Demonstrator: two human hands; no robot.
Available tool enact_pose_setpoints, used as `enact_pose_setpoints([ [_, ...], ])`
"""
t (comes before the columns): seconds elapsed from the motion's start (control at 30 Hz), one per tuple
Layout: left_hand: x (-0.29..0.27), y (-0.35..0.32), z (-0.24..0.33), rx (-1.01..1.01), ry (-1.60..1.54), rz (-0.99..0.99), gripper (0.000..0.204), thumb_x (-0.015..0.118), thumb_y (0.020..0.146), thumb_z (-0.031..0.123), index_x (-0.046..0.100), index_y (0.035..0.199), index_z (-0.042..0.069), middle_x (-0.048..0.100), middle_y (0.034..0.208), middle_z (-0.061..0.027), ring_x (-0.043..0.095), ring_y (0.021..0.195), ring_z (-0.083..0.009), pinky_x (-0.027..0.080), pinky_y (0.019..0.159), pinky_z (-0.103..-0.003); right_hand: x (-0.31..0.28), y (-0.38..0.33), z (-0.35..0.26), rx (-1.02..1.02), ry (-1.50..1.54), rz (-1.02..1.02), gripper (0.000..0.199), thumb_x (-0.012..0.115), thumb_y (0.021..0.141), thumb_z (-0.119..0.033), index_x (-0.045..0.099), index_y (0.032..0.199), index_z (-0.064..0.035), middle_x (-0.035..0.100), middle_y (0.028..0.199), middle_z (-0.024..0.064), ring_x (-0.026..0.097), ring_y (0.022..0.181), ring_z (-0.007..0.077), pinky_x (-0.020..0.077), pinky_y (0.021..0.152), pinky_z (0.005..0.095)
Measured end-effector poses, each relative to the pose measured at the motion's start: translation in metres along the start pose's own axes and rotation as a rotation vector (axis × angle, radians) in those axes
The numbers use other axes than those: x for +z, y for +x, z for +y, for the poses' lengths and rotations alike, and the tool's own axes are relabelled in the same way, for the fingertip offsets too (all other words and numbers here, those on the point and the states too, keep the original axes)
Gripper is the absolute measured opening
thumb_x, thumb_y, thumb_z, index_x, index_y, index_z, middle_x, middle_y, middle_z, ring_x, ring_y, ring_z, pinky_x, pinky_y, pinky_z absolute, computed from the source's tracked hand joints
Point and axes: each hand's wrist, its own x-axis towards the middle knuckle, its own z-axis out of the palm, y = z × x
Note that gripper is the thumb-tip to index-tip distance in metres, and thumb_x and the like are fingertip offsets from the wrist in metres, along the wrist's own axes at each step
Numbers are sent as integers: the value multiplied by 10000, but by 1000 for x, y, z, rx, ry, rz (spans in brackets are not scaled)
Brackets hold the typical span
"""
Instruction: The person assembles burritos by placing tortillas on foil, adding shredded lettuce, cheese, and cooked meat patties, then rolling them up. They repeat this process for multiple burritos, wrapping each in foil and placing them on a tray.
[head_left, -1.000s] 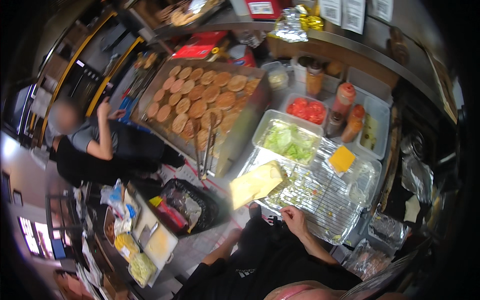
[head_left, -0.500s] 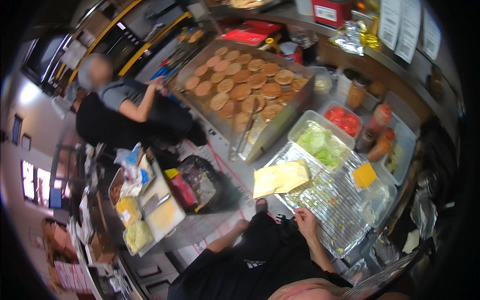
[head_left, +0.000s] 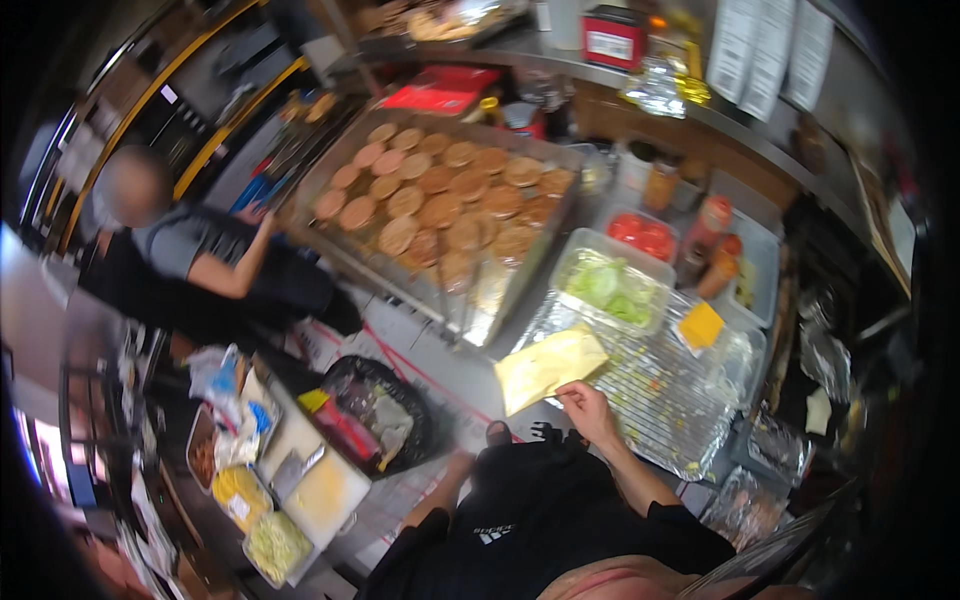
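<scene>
My right hand (head_left: 587, 408) has its thumb and fingers closed on the near edge of pale yellow wrapping paper (head_left: 545, 372), which looks like a flat stack of sheets. The paper lies over the left side of a foil-lined wire rack (head_left: 655, 405) scattered with lettuce bits. Low at my left side is my left hand (head_left: 457, 468), blurred, its fingers not readable and no object visible in it. On the rack's far part stand a tub of shredded lettuce (head_left: 608, 290) and orange cheese slices (head_left: 700, 327). Behind the lettuce is a tub of sliced tomatoes (head_left: 641, 236).
A griddle (head_left: 455, 195) full of patties lies ahead, with a long tool across its near corner. Another person (head_left: 205, 235) stands at its left. A black-bagged bin (head_left: 385, 410) and a counter with a cutting board (head_left: 325, 490) are left. Sauce bottles (head_left: 708, 222) stand right.
My right hand has moved forward and left from the rack's edge and now grips the paper. The whole view has shifted, and surroundings sit further left in it.
</scene>
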Motion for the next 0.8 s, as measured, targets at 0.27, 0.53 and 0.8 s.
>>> enact_pose_setpoints([
  [0.27, -6, -2, -6, 207, 104, 43, 218, 556, 764, 234, 717, 747, 89, 663, 713, -150, 656, 707, -263, 494, 641, -380, 46, 2, -5, -40, -10, -138, 183, 574, 888, -44, 618, 1059, 3, 607, 788, 10, 577, 657, 70, 487, 626, 201],
  [0.53, 4, 27, -44, 185, -95, 83, 256, 551, 794, 283, 723, 764, 95, 679, 778, -160, 661, 753, -296, 510, 700, -396, -62, 92, -221, -483, 144, 326, 459, 543, 920, -131, 416, 1347, -17, 618, 876, 33, 565, 739, 89, 440, 675, 194],
  [0.8, -29, 11, -7, 142, 99, 53, 269, 514, 809, 285, 722, 851, 119, 686, 879, -135, 655, 849, -305, 517, 762, -416, 96, 72, -187, -328, -91, -571, 338, 606, 887, -85, 561, 1217, -31, 615, 924, 21, 573, 823, 80, 463, 702, 225],
])
